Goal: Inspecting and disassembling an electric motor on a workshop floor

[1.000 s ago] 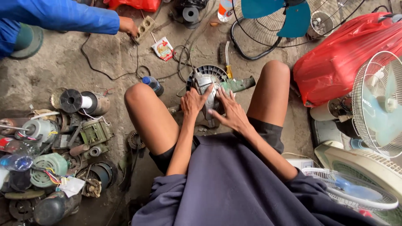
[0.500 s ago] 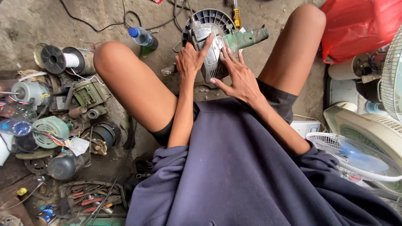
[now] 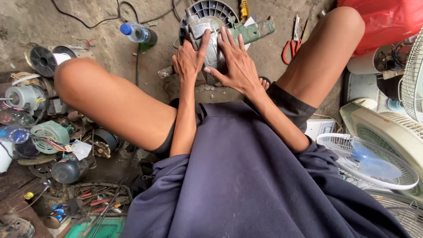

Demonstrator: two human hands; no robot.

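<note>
A grey metal fan motor (image 3: 212, 44) sits on the concrete floor between my bare knees, in front of a round grey slotted fan housing (image 3: 210, 9). My left hand (image 3: 189, 59) presses on the motor's left side, fingers wrapped over it. Spread flat, the fingers of my right hand (image 3: 235, 61) lie across its right side and top. Both hands hold the motor. A green metal part (image 3: 253, 30) lies just right of it.
A plastic bottle with a blue cap (image 3: 137, 33) lies at upper left. Old motors, coils and tools (image 3: 42, 132) crowd the left side. Red-handled pliers (image 3: 292, 44) lie by my right knee. White fan grilles (image 3: 368, 161) and a red bag (image 3: 387, 20) fill the right.
The view has tilted down and closer. The other person's blue sleeve has left the view. My hands stay on the motor, the right one's fingers now spread wider.
</note>
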